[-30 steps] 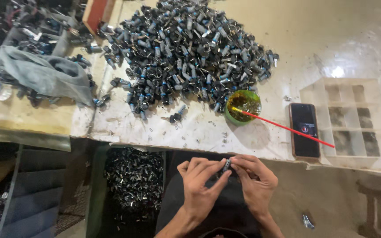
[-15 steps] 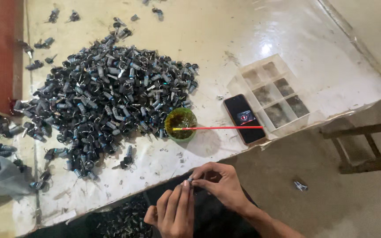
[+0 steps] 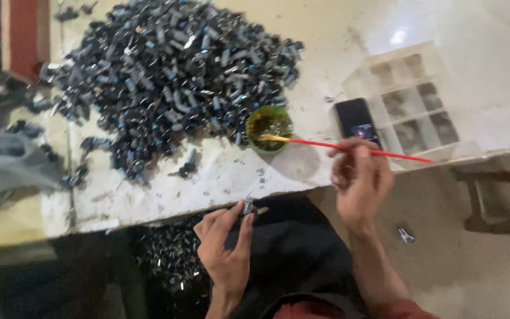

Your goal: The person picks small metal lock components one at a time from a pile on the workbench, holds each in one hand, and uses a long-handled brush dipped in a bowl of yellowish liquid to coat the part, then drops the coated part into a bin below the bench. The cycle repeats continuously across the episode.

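Note:
My left hand (image 3: pixel 225 245) pinches a small dark metal part (image 3: pixel 248 207) just below the table's front edge. My right hand (image 3: pixel 358 180) has risen to the thin red brush (image 3: pixel 396 153) and its fingers close around the handle near the middle. The brush's yellowish tip rests in a small green cup (image 3: pixel 268 127) on the white table (image 3: pixel 219 177). A big heap of small black and blue parts (image 3: pixel 166 77) covers the table to the left of the cup.
A black phone (image 3: pixel 355 118) lies beside a clear compartment box (image 3: pixel 411 100) at the right. A grey cloth (image 3: pixel 1 165) and a red-brown block (image 3: pixel 22 35) sit at the left. More dark parts fill a container (image 3: pixel 169 254) under the table. One stray part (image 3: pixel 405 235) lies on the floor.
My hands have come apart: the right one left the small part and rose to the red brush. The left keeps the part. The camera view swung and blurred.

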{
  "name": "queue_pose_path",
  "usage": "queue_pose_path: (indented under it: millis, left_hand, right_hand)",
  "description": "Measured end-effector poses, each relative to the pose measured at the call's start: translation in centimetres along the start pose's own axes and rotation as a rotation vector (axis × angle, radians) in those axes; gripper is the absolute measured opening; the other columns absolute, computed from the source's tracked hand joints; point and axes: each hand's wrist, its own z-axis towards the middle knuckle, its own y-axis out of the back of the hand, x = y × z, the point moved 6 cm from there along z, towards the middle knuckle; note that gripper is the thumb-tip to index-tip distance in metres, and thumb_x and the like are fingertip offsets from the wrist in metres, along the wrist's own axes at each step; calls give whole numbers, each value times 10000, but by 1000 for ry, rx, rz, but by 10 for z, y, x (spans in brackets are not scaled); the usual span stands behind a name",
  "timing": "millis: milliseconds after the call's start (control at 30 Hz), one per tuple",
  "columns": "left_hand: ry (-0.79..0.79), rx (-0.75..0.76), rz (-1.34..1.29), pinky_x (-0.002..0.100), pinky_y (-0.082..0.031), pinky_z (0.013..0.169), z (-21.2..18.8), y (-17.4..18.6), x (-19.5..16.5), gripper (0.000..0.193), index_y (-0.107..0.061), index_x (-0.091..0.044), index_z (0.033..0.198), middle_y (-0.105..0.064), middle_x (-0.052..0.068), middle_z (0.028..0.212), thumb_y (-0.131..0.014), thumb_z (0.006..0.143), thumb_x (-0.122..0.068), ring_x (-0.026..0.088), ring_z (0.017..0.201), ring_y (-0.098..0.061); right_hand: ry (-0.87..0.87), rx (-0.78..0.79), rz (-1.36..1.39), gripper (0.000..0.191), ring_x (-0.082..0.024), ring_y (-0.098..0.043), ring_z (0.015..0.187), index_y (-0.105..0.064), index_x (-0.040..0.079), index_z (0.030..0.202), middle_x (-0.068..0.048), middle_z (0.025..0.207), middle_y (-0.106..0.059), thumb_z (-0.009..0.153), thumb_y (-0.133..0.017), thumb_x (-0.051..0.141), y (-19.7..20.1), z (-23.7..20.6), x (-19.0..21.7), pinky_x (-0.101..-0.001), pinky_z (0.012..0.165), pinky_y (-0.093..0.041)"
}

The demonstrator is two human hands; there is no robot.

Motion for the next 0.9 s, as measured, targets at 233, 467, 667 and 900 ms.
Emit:
queue_pose_path:
  millis: [233,467,667,900]
  left_hand:
    - [-91,-24,-23,315,-383,918,8,11,16,331,-762,-109,1109,-743,-12,969,-882,801,-108,144,921,-655]
    - [-99,-16,-2,326,-365,918,8,11,15,349,-767,-112,1109,-724,-27,939,-893,784,-124,143,912,-639]
    - [-99,-28,-8,320,-367,904,3,13,20,359,-766,-108,1114,-728,-20,937,-894,778,-129,147,900,-640]
    - [51,-306,142,332,-397,1085,-10,50,42,287,-722,-93,1164,-695,39,1225,-795,890,-47,215,1208,-588]
  right_hand:
    - [-342,-26,235,256,-125,-477,544,-622,-10,1115,-139,882,-674,1118,-456,185,25,-51,-46,-268,493,-384]
    - [-259,15,97,237,-140,-460,558,-600,-18,1139,-194,897,-666,1118,-478,184,19,-55,-39,-278,497,-365]
    - [-209,84,116,232,-145,-488,488,-605,-10,1097,-173,841,-652,1100,-451,163,5,-59,-36,-274,414,-363]
    - [124,-6,17,242,-116,-511,556,-603,23,1224,-175,939,-685,1196,-429,189,-9,-19,-20,-247,461,-401]
